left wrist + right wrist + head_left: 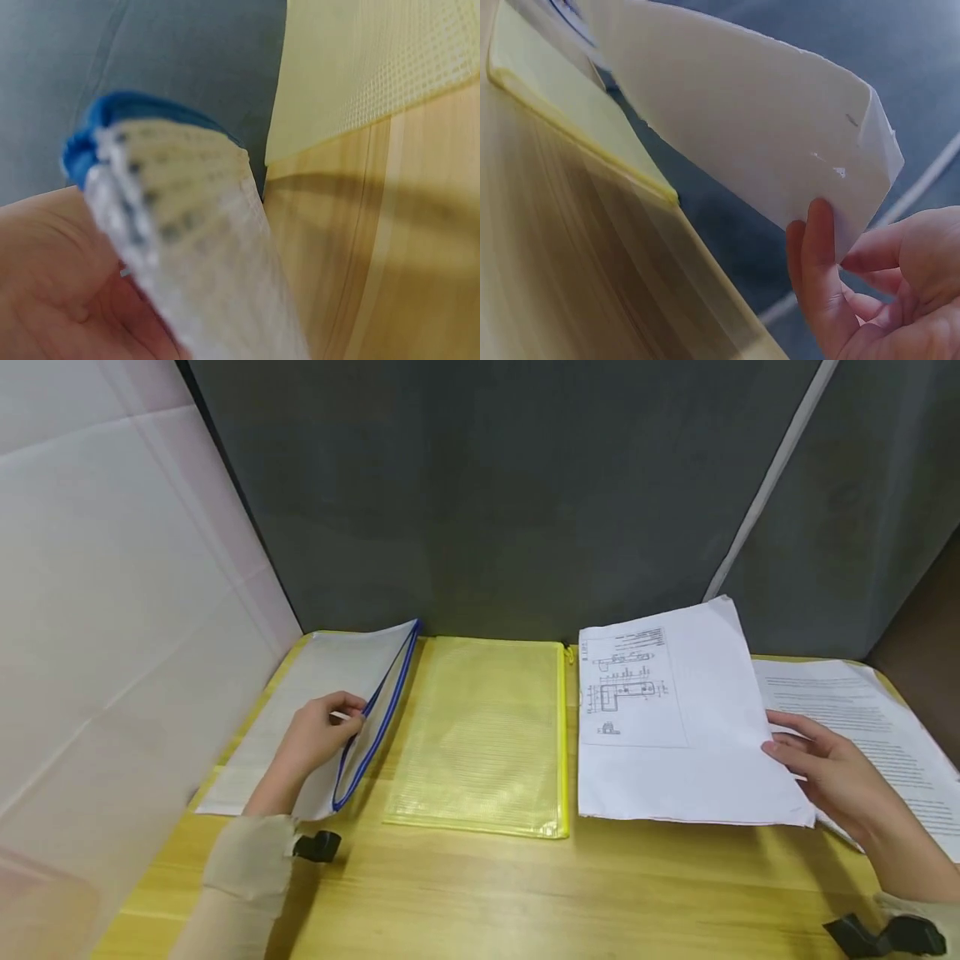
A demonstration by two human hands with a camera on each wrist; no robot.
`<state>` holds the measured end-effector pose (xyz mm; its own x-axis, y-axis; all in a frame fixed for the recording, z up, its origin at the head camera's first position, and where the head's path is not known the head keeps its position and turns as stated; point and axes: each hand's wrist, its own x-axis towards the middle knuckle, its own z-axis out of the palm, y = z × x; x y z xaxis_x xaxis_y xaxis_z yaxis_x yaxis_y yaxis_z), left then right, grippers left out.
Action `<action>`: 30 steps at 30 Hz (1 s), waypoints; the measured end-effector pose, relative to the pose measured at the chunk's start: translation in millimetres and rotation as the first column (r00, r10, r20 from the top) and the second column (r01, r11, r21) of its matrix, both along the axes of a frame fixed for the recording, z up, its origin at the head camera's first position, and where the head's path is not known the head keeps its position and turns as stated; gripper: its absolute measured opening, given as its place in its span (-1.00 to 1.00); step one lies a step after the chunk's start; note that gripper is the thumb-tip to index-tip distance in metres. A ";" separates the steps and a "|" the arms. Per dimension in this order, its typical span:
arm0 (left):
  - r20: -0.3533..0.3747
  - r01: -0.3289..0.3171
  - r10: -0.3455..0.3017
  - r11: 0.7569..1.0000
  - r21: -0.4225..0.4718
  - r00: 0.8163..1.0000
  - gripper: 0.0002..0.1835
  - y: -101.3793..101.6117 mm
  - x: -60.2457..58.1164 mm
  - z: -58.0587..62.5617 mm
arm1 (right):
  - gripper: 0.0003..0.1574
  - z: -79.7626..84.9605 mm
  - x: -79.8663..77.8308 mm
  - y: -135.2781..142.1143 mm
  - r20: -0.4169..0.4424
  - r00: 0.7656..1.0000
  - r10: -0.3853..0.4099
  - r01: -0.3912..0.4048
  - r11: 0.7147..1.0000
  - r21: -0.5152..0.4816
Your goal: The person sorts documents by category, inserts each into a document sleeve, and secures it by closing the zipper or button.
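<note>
At the left of the table, my left hand [315, 735] pinches the upper edge of a white mesh zip pouch [322, 668] with a blue zipper. The pouch mouth gapes along its right side, and the left wrist view shows its mesh corner [217, 240] raised beside the palm. On the right, my right hand [840, 777] holds a white sheet of paper [712, 760] by its right edge, thumb on the near face and fingers behind. A line drawing is printed on the sheet's left part. In the right wrist view the paper's plain back [727, 112] bends above the table.
A yellow mesh zip pouch [480, 735] lies flat between the hands. Printed text pages [862, 702] rest at the far right, partly behind the held sheet. A dark grey panel [480, 493] rises behind the wooden table [480, 893]; a pale panel [120, 635] flanks the left.
</note>
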<state>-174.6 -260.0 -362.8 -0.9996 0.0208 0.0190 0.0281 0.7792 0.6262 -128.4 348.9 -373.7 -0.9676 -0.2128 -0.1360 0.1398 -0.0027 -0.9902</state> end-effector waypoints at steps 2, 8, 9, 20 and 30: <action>0.008 0.013 -0.013 1.000 0.021 1.000 -0.71 4.3 0.0 0.7 | -0.49 2.4 -1.6 -10.5 -0.008 0.999 0.041 -0.042 0.999 -0.014; 0.015 0.053 -0.053 0.997 0.049 0.998 -0.72 15.7 0.0 2.0 | -0.52 5.6 -3.8 -46.3 -0.053 0.992 0.115 -0.114 0.993 0.021; 0.012 0.054 -0.055 0.998 0.044 0.998 -0.72 16.4 0.5 2.1 | -0.52 6.0 -5.0 -52.3 -0.053 0.991 0.121 -0.120 0.992 0.023; 0.030 0.075 -0.078 0.993 0.088 0.996 -0.73 25.3 3.4 1.0 | -0.53 14.8 -13.7 -102.5 -0.013 0.993 0.116 -0.114 0.989 0.091; 0.037 0.088 -0.092 0.992 0.095 0.995 -0.75 33.8 4.2 -3.6 | -0.32 12.1 -16.1 -137.2 0.016 0.986 0.169 -0.169 0.975 0.146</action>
<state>-170.4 -226.2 -366.3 -0.9937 0.1111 -0.0160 0.0684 0.7130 0.6978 -144.5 211.7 -361.6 -0.9187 -0.3509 -0.1815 0.1298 0.1659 -0.9776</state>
